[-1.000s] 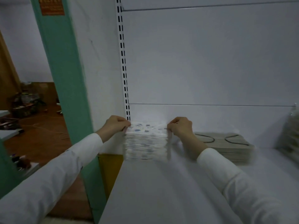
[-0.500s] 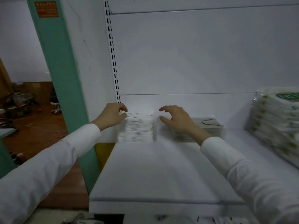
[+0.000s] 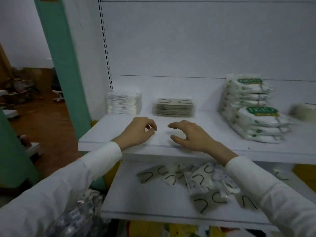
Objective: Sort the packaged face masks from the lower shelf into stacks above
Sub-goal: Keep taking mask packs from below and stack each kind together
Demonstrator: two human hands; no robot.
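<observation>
Both hands hang over the front part of the upper shelf (image 3: pixel 102 134), close together but not touching. The left hand (image 3: pixel 138 130) has its fingers loosely curled, thumb near the fingertips, with nothing in it. The right hand (image 3: pixel 189 135) is spread, its fingers bent like a claw above the board, and it also holds nothing. Both arms wear white sleeves (image 3: pixel 95 168).

At the back of that shelf stand the sorted piles. A white patterned stack (image 3: pixel 124 104) sits at the left end, just beside the slotted upright (image 3: pixel 105 48). To its right, apart from it, is a lower grey-beige stack (image 3: pixel 173 107) with dark ear loops showing on the top pack. Farther right is a tall, leaning heap of N95 packs (image 3: pixel 253 110) with green labels. Beyond that, at the frame's edge, is another pile (image 3: pixel 302 111), too blurred to make out.

The masks yet to be sorted lie on the lower shelf (image 3: pixel 136 199), below the hands. These loose packaged masks (image 3: pixel 196 182) are a scattered, overlapping jumble of grey and patterned packs, mostly toward the middle and right, partly hidden by the right forearm.

A crinkled clear plastic bag (image 3: pixel 80 216) shows at lower left, under the left forearm. A green post (image 3: pixel 63 57) stands to the left of the shelving.
</observation>
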